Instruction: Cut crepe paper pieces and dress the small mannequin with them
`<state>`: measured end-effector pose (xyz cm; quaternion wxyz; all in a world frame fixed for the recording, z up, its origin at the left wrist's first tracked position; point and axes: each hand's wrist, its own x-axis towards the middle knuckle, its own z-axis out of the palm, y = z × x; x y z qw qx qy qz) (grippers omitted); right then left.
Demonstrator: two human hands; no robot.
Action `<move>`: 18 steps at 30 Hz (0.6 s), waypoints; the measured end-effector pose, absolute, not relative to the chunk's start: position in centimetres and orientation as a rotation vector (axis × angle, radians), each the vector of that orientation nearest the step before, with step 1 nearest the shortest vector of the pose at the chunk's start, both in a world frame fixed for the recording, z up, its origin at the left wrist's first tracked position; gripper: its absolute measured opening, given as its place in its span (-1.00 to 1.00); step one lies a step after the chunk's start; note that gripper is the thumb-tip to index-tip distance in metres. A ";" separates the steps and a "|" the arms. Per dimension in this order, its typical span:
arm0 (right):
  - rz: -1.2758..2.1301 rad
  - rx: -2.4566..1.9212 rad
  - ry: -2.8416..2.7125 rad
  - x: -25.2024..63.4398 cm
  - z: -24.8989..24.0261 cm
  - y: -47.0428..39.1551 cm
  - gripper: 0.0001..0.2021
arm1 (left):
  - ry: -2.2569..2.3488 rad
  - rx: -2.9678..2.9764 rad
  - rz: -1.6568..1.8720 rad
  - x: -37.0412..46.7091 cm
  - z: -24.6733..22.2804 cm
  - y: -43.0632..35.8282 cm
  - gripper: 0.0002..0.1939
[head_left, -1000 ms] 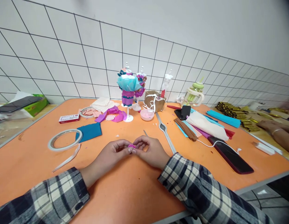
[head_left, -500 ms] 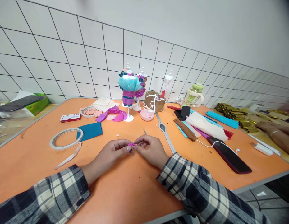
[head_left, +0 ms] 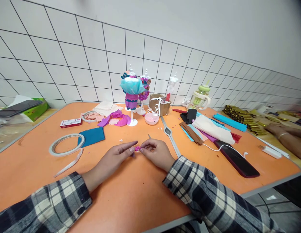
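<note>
A small bunched piece of magenta crepe paper [head_left: 137,149] is pinched in the fingertips of my right hand [head_left: 159,154], just above the orange table. Beside it, my left hand [head_left: 113,159] has its index finger lifted apart from the thumb, and the thumb tip is at the paper's left side. Beyond my hands stands a small white dress form [head_left: 131,97] wearing a turquoise ruffle and purple crepe paper. A second form [head_left: 145,89] with purple flowers is behind it. Near the forms sits a pink bowl [head_left: 151,119].
To the left lie a tape roll [head_left: 52,149], blue crepe paper [head_left: 92,136], a red-and-white box [head_left: 71,123] and purple scraps [head_left: 120,118]. On the right are folded crepe papers [head_left: 211,127], a phone [head_left: 238,160] with a white cable, and a bottle [head_left: 200,98]. Another person's hand [head_left: 276,129] rests far right.
My left index finger has lifted off the magenta crepe paper and away from the thumb. My right hand keeps its pinch. The view has shifted slightly.
</note>
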<state>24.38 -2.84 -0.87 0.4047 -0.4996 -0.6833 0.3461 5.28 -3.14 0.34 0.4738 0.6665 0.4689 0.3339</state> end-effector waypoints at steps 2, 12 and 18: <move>0.888 -1.273 -1.729 24.4 -0.8 -2.9 -0.89 | 1.224 1.710 0.833 5.3 0.4 -3.2 -0.49; 1.013 -1.261 -1.800 24.4 -0.5 -3.3 -0.90 | 1.228 1.983 0.863 5.4 0.2 -3.1 -0.76; 1.047 -1.239 -1.767 24.4 -0.6 -3.3 -0.85 | 1.169 1.779 0.884 5.3 0.0 -3.1 -0.74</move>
